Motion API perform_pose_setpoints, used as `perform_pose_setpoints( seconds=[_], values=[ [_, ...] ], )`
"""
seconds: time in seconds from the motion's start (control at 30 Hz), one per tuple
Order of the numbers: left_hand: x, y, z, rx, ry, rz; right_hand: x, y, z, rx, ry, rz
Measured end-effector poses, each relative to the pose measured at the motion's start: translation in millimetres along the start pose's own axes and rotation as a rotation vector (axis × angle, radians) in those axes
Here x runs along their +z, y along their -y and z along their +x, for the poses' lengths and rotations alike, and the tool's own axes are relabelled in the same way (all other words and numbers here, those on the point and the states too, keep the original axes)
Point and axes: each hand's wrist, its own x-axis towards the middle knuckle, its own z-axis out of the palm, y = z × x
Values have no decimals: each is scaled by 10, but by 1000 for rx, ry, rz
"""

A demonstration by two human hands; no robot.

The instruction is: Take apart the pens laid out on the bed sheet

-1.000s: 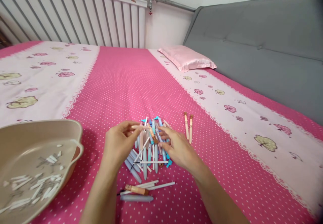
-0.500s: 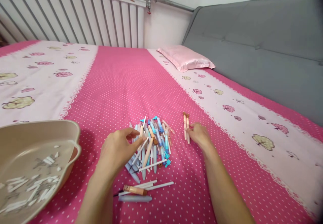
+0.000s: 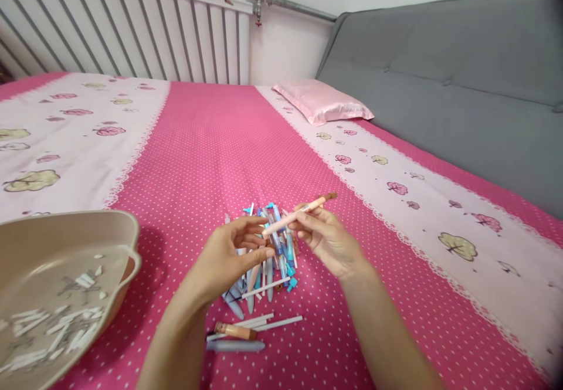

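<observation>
My right hand point(image 3: 328, 240) pinches a slim peach pen point(image 3: 288, 220) with a brown end. The pen is tilted above the pile, its brown end up to the right; whether a second pen lies behind it I cannot tell. My left hand point(image 3: 231, 255) is at the pen's lower left end, thumb and fingers apart around it, with no clear grip. Under both hands lies a pile of pen parts point(image 3: 281, 255): blue clear barrels, white refills and grey-blue tubes, partly hidden by my left hand.
A beige basin point(image 3: 127, 226) with short white pieces and small clips stands at the left. Nearer me lie an orange-brown barrel point(image 3: 235, 331), several white refills point(image 3: 281, 323) and a grey-blue tube point(image 3: 237, 346). A pink pillow point(image 3: 323, 102) rests by the grey headboard point(image 3: 461, 85).
Two peach pens lay on the sheet right of the pile under my right hand; that spot is now bare. My right hand has risen leftward holding a pen, and my left hand has moved right toward it.
</observation>
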Motion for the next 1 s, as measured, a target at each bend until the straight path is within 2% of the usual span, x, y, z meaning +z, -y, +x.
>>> perform_pose_setpoints(
  seconds=[0.1, 0.23, 0.37, 0.5, 0.6, 0.7, 0.8, 0.9, 1.0],
  values=[
    [56, 5, -3, -45, 71, -331, 195, -137, -50, 10, -14, 136],
    [108, 2, 11, -85, -37, -661, 302, -243, -98, -30, -56, 147],
    [72, -9, 58, -131, -144, -810, 311, -196, -131, 0, -5, 99],
    [-49, 15, 106, -157, -308, -829, 255, -104, -116, 50, 48, 72],
    [-109, 49, 111, -109, -373, -725, 207, -76, -96, 43, 34, 27],
    [-105, 67, 87, -46, -323, -562, 177, -91, -93, 87, 93, -126],
    [-67, 61, 58, -15, -207, -448, 157, -130, -106, 187, 270, -233],
    [-30, 42, 41, -6, -141, -449, 140, -162, -114, 280, 435, -238],
    [1, 29, 45, -20, -136, -540, 134, -181, -106, 324, 473, -218]
  ],
)
